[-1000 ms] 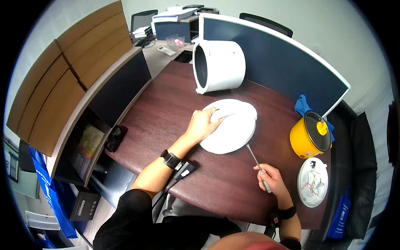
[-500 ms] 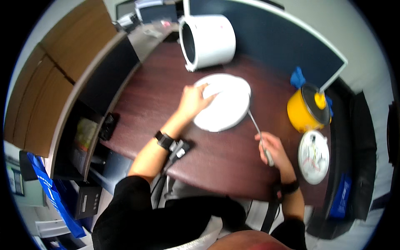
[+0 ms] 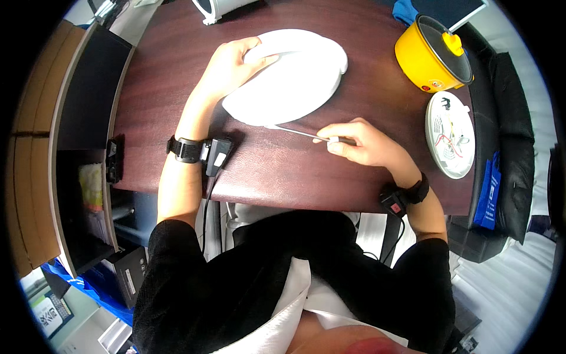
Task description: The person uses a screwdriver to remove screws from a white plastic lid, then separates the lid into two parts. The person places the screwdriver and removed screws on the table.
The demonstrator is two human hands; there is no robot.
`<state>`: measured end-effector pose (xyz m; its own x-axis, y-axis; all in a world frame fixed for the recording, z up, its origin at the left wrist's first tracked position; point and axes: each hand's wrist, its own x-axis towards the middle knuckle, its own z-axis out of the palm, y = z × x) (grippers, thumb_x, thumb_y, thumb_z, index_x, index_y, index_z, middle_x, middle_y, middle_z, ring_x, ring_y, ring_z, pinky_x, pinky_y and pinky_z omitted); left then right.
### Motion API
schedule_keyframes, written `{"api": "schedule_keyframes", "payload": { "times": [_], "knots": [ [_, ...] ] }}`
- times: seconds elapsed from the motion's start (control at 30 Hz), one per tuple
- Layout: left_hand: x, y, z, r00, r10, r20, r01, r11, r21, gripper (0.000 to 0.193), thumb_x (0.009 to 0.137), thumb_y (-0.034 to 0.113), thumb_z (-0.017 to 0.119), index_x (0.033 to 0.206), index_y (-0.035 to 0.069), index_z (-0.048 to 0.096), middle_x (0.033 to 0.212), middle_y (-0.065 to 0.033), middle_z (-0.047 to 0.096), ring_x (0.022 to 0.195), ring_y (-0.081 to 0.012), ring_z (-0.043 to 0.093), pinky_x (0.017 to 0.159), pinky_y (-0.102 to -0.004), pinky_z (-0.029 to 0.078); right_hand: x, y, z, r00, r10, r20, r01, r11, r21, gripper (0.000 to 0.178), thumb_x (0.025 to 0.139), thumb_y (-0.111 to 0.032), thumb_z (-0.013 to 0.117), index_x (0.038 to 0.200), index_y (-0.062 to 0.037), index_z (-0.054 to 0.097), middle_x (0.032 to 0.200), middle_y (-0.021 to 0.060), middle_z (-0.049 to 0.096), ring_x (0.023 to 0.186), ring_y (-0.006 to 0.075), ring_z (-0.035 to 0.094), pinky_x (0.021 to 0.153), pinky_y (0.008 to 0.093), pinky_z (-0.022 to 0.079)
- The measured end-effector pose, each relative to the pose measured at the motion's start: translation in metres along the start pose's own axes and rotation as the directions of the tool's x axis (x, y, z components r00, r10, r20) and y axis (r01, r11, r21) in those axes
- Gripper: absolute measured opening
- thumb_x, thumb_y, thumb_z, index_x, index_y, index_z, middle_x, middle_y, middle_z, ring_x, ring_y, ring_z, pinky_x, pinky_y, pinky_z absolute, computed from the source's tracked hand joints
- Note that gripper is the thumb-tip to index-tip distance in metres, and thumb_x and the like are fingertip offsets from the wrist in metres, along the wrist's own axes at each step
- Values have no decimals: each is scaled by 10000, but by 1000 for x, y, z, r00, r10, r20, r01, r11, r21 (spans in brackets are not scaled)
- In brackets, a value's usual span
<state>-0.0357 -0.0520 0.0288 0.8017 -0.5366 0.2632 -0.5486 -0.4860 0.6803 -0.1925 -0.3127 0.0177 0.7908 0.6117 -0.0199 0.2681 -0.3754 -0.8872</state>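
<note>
A white rounded plastic cover [image 3: 289,88] is tilted over the dark red-brown table. My left hand [image 3: 231,68] grips its upper left side, thumb on the outer face and fingers over the edge. In my right hand [image 3: 368,144], a screwdriver [image 3: 298,132] with a slim metal shaft is pinched between thumb and fingers. Its shaft points left, and the tip meets the cover's lower edge. Whether the tip sits under that edge or only beside it, I cannot tell. The cover's underside is hidden.
A yellow pot [image 3: 433,56] with a dark lid stands at the far right, near a blue cloth [image 3: 405,12]. Closer lies a white round part [image 3: 433,127] with coloured wires. A white drum-shaped body [image 3: 224,7] is partly cut off above. Shelving [image 3: 88,112] borders the left side.
The screwdriver has swung from the cover's right side to its lower edge, its shaft now pointing left. The cover has turned and tilted under my left hand. The view has shifted.
</note>
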Motion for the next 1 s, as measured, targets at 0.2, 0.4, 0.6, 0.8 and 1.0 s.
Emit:
{"api": "schedule_keyframes", "payload": {
  "times": [0.2, 0.4, 0.6, 0.8, 1.0],
  "knots": [
    [0, -12, -4, 993, -116, -15, 105, 941, -321, 312, 886, 363, 641, 847, 54, 623, 682, 3, 595, 611, -60, 565, 566, -229, 451, -12, -7, -9, 993, 81, -87, -57, 966, 251, 253, 901, -130, 586, 1105, 14, 627, 777, 43, 599, 661, 92, 493, 608, 241, 418],
    [2, -11, -6, 986, -163, -16, 134, 860, -492, 287, 890, 342, 647, 844, 60, 617, 683, 28, 581, 598, -28, 532, 554, -195, 426, -23, -8, -16, 968, 80, -239, 2, 946, 325, 243, 921, -116, 559, 1142, -23, 602, 694, -42, 494, 566, 19, 424, 521, 177, 347],
    [2, -20, -7, 988, -149, -23, 124, 890, -439, 276, 895, 334, 642, 856, 62, 624, 687, 26, 590, 602, -27, 536, 557, -197, 429, -23, -16, -18, 947, 101, -305, -30, 973, 230, 219, 919, -109, 552, 1115, -31, 612, 678, -33, 500, 566, 25, 436, 530, 186, 361],
    [3, -21, -7, 987, -160, -29, 132, 891, -434, 284, 889, 345, 646, 853, 64, 625, 682, 22, 598, 595, -36, 545, 558, -205, 435, -28, -19, -25, 949, 119, -290, -49, 970, 237, 218, 921, -105, 546, 1111, -22, 612, 674, -31, 501, 564, 29, 434, 530, 191, 366],
    [2, -18, -8, 984, -173, -49, 141, 912, -385, 293, 883, 352, 650, 851, 62, 625, 678, 8, 603, 589, -50, 555, 563, -212, 444, -28, -18, -24, 949, 149, -279, -70, 959, 275, 220, 931, -104, 531, 1121, -20, 603, 663, -37, 483, 551, 29, 417, 508, 188, 352]
  ]
}}
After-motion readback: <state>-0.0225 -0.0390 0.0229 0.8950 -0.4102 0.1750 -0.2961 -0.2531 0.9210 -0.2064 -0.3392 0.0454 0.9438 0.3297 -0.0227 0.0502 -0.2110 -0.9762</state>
